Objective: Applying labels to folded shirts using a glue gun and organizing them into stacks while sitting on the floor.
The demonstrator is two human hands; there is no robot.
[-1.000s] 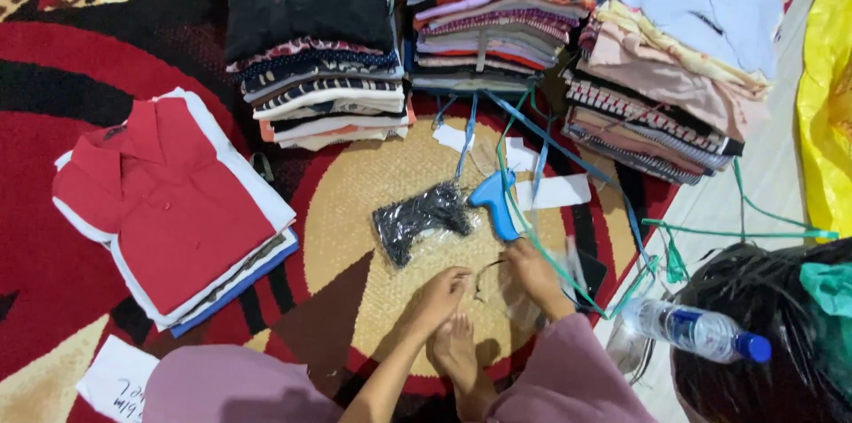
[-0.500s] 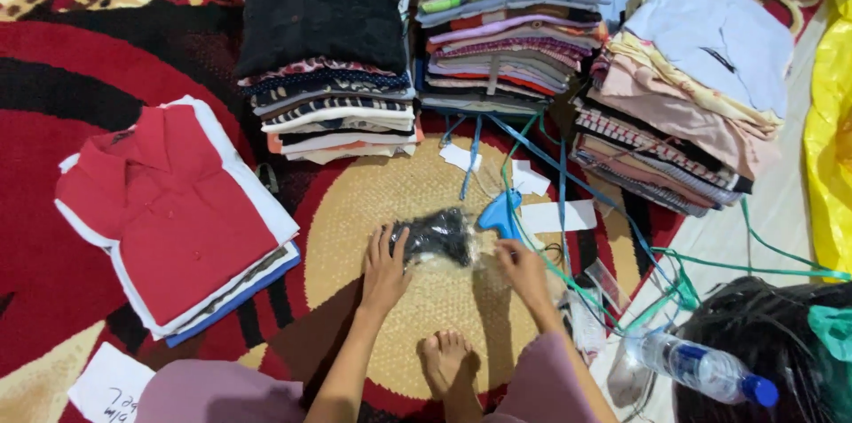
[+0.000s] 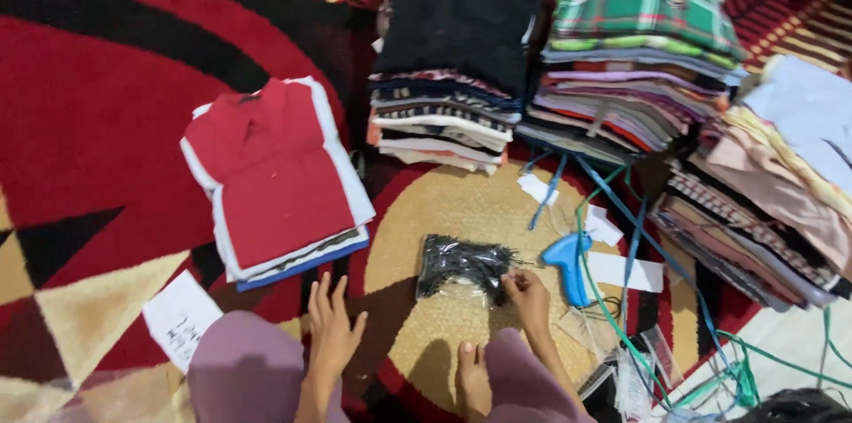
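— Where did we have our hands at that moment?

— Our right hand [image 3: 529, 294] was down on the clear bag of black fasteners [image 3: 465, 265], fingertips pinched on its near right corner, so the grip was closed on the bag. Our left hand [image 3: 332, 327] lay flat on the carpet [image 3: 98, 121] with the fingers spread, holding nothing, well to the left of the bag.

— And where did the bag lie?

— On the round woven mat [image 3: 444, 210], just in front of our knees, with most of it stretching left and away from the pinching fingers. The blue tagging gun [image 3: 568, 265] lay just beside it on the right, near our right hand but not touching it.

— What else did we have around us?

— A red folded shirt on a small pile [image 3: 271, 174] sat beyond the left hand. Farther off stood a dark stack of folded clothes [image 3: 448, 59], a stack topped with green plaid [image 3: 639, 32], and another stack [image 3: 772, 192] on the right. A white paper slip [image 3: 180, 318] lay by our left knee, and blue and green cords [image 3: 621, 237] trailed over the mat.
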